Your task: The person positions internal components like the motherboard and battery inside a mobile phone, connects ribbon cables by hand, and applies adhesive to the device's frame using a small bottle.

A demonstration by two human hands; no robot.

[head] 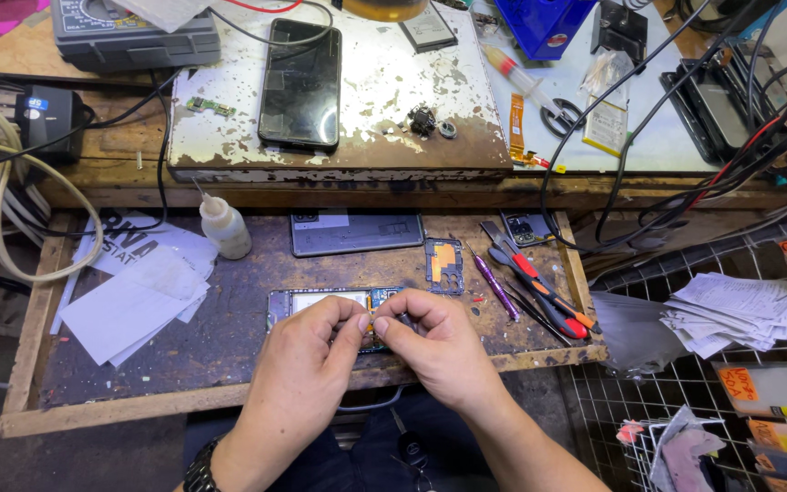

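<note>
An opened phone body (321,301) lies on a pull-out wooden drawer board (229,337), its circuit board and blue parts showing. My left hand (307,351) and my right hand (439,342) meet over its right end, fingertips pinched together on a small orange part (371,321) that is mostly hidden. A grey phone back cover (355,232) lies just beyond, next to a small inner frame piece (444,264).
A glue bottle (223,223) and white papers (138,292) are on the left. Tweezers, a purple screwdriver (495,284) and red-handled tools (544,292) lie right. On the upper bench sit a black phone (301,84), a multimeter (129,32) and cables. Wire basket with papers at right.
</note>
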